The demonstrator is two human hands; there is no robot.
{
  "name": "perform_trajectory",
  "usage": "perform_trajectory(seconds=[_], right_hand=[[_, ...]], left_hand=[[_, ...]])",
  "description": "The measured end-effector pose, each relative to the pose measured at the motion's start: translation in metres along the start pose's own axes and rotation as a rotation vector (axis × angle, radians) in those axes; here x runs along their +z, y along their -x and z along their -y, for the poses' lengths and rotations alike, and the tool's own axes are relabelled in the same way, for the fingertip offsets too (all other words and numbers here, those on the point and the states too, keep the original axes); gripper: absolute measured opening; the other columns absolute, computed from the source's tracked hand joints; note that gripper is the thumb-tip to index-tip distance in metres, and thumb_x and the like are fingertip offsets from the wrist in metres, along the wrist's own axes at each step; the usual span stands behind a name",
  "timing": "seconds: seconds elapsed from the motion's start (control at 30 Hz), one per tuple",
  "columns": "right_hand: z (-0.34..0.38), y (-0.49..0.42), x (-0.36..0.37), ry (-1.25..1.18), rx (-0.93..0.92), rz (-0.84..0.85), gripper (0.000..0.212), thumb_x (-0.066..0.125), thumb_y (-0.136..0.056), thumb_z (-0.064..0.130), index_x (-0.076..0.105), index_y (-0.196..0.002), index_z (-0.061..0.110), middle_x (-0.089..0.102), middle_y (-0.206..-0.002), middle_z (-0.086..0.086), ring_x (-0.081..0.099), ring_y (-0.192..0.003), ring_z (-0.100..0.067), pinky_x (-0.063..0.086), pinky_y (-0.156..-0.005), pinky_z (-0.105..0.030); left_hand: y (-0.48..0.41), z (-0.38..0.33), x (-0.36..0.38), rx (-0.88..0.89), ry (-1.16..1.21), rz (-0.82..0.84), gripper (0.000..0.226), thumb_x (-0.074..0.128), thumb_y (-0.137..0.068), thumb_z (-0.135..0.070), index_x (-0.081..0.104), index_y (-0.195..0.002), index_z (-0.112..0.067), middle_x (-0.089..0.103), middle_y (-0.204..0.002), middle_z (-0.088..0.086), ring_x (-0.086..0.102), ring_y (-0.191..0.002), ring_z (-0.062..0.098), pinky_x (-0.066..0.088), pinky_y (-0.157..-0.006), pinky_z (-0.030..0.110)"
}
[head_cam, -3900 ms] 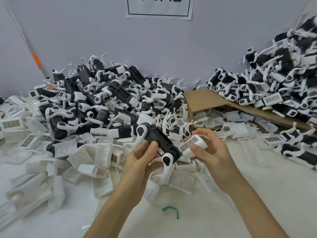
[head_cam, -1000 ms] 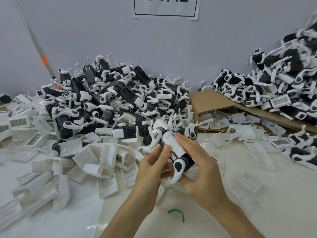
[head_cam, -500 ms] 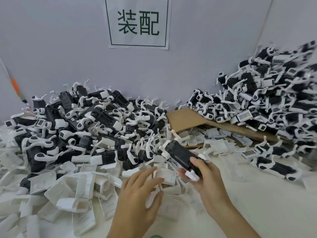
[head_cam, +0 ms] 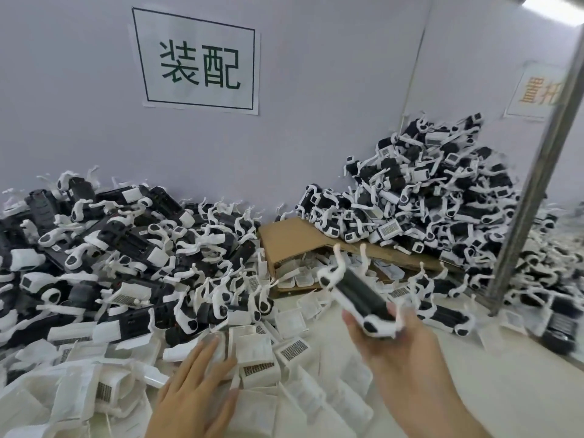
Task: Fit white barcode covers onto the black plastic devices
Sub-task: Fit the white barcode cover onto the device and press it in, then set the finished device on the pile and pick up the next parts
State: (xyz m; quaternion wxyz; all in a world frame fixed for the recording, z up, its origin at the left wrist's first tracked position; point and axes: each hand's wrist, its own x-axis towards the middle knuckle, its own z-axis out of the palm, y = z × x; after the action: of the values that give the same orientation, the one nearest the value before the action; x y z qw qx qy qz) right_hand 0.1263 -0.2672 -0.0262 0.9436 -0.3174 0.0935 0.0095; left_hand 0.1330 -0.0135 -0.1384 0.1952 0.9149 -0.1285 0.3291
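While your right hand curls round the near end of a long black plastic device with white end clips, held clear, probably for setting aside, your left hand lies flat, fingers straight, loose white barcode covers under its fingertips, likely choosing one.

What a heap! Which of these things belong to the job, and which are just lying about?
Job: right hand gripping a black device; left hand resting on loose white barcode covers; left pile of devices; right pile of devices.
Lying about: cardboard sheet; wall sign; metal post.
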Motion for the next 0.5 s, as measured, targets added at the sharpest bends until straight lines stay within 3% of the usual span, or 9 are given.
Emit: perform_trajectory(seconds=[0.07,0.13,0.17,0.2,0.27,0.33,0.37,0.43,0.5], right_hand=[[0.056,-0.028,0.062,0.028,-0.170,0.106,0.034,0.067,-0.093,0.020,0.058,-0.117,-0.004,0.069,-0.115,-0.023,0.075,-0.082,-0.020,0.063,-0.079,-0.036],[0.128,-0.084,0.110,-0.178,-0.238,0.210,0.049,0.054,-0.102,0.035,0.048,-0.134,-0.002,0.058,-0.133,-0.026,0.068,-0.108,-0.029,0.052,-0.100,-0.048],[0.159,-0.107,0.137,-0.173,-0.273,0.205,0.061,0.048,-0.104,0.042,0.035,-0.146,0.000,0.047,-0.144,-0.028,0.059,-0.121,-0.038,0.045,-0.108,-0.052],[0.185,-0.125,0.157,-0.026,-0.326,0.150,0.068,0.046,-0.104,0.045,0.024,-0.153,0.004,0.039,-0.150,-0.027,0.053,-0.126,-0.043,0.041,-0.110,-0.054],[0.196,-0.142,0.180,0.524,-0.351,-0.025,0.062,0.047,-0.103,0.039,0.025,-0.153,0.011,0.041,-0.150,-0.021,0.056,-0.122,-0.038,0.045,-0.106,-0.047],[0.162,-0.148,0.181,0.895,-0.475,-0.013,0.051,0.052,-0.101,0.026,0.037,-0.148,0.013,0.051,-0.141,-0.012,0.063,-0.105,-0.025,0.051,-0.095,-0.041],[0.135,-0.143,0.174,0.994,-0.543,0.085,0.046,0.053,-0.100,0.020,0.042,-0.144,0.015,0.056,-0.135,-0.007,0.066,-0.094,-0.020,0.053,-0.088,-0.038],[0.075,-0.129,0.143,1.131,-0.615,0.256,0.035,0.055,-0.099,0.017,0.051,-0.133,0.024,0.062,-0.127,0.000,0.070,-0.085,-0.012,0.055,-0.081,-0.032],[0.012,-0.112,0.095,1.234,-0.671,0.359,0.029,0.058,-0.098,0.018,0.055,-0.124,0.032,0.064,-0.122,0.008,0.067,-0.089,0.004,0.051,-0.081,-0.016]], left_hand=[[-0.001,0.000,0.003,0.013,0.084,-0.018,0.052,0.024,-0.098,-0.065,0.067,-0.105,-0.037,0.065,-0.131,0.007,0.011,-0.141,-0.021,0.052,-0.098,0.032],[-0.002,0.000,0.003,0.015,0.129,-0.002,0.054,0.016,-0.097,-0.070,0.060,-0.106,-0.040,0.053,-0.143,-0.019,0.000,-0.139,-0.026,0.021,-0.109,0.004],[-0.003,-0.002,0.001,0.009,0.144,0.009,0.064,0.013,-0.097,-0.071,0.068,-0.102,-0.038,0.056,-0.140,-0.022,0.000,-0.139,-0.026,0.012,-0.109,0.000],[-0.003,-0.005,-0.001,0.016,0.142,0.006,0.075,0.011,-0.098,-0.069,0.076,-0.095,-0.031,0.065,-0.133,-0.012,-0.001,-0.140,-0.024,0.008,-0.109,0.000],[-0.009,-0.006,-0.005,0.038,0.120,0.015,0.081,0.009,-0.100,-0.065,0.078,-0.091,-0.024,0.070,-0.126,0.000,-0.002,-0.142,-0.021,0.005,-0.112,0.004],[-0.010,-0.003,-0.002,0.074,0.069,-0.033,0.063,0.008,-0.100,-0.066,0.063,-0.101,-0.035,0.041,-0.151,-0.030,-0.004,-0.142,-0.020,0.004,-0.113,0.005],[-0.010,-0.002,-0.001,0.074,0.061,-0.050,0.057,0.008,-0.099,-0.067,0.056,-0.103,-0.037,0.029,-0.153,-0.038,-0.005,-0.141,-0.021,0.006,-0.112,0.004],[-0.007,-0.003,0.002,0.048,0.071,-0.060,0.065,0.009,-0.098,-0.070,0.065,-0.099,-0.036,0.062,-0.136,-0.017,-0.004,-0.139,-0.024,0.026,-0.105,0.004],[-0.004,-0.006,0.002,0.017,0.069,-0.056,0.082,0.012,-0.096,-0.072,0.079,-0.087,-0.026,0.074,-0.114,0.011,-0.003,-0.139,-0.025,0.038,-0.102,0.012]])
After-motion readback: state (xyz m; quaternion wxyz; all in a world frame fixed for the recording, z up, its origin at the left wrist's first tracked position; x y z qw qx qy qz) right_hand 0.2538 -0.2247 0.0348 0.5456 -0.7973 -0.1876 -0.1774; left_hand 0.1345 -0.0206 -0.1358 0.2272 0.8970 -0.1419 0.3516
